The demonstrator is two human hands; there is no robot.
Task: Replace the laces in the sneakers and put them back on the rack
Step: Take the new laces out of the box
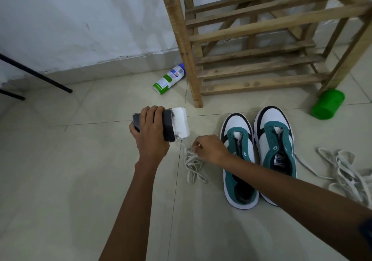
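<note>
Down on the tiled floor (60,180), left hand (151,133) is wrapped over a small dark box (167,124) with a white end flap, fingers curled across its top, holding it tipped just off the tiles. Right hand (209,149) is just beside it, fingertips pinching a white lace (193,166) that trails from the box mouth down into a loose bundle on the floor. Hands close together but not touching.

Step in hand, my read: pulling the new laces out of their packaging. No threading started; eyelets on both sneakers are bare.

Next move calls for: getting the lace fully clear of the box, parking the box, finding a tip and feeding it through the lowest eyelets of the nearer shoe.

Count:
- 2 sneakers, teal/white/black: left sneaker (238,160) and right sneaker (274,150), side by side, toes toward the rack, right forearm crossing over their heels.
- 1 lace bundle at the hands; whether it is one lace or two I can't tell.
- 1 heap of pale laces (346,172) well to the right of the shoes, probably the old ones.
- 1 wooden slatted rack (251,75), nothing visible on it.
- 1 spray can (169,78) lying by the rack leg.
- 1 green container (328,103) on its side at the rack's far leg.
</note>
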